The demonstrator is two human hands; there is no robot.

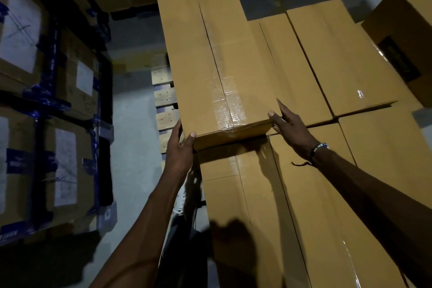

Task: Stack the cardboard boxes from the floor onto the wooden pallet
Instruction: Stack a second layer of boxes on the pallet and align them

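A long taped cardboard box (210,54) lies raised above a layer of similar boxes (327,58) stacked on the wooden pallet (164,98), whose slats show at its left side. My left hand (181,147) grips the box's near left corner, thumb on the top edge and fingers down the left side. My right hand (288,125) holds the near right corner, thumb on the top edge, fingers stretched along the box's right side. The box's underside is hidden.
More tan boxes (268,206) fill the stack below my arms. Another box (402,37) stands at the upper right. Cartons with blue tape (58,100) line the left. Between them and the pallet runs a strip of grey floor (133,159).
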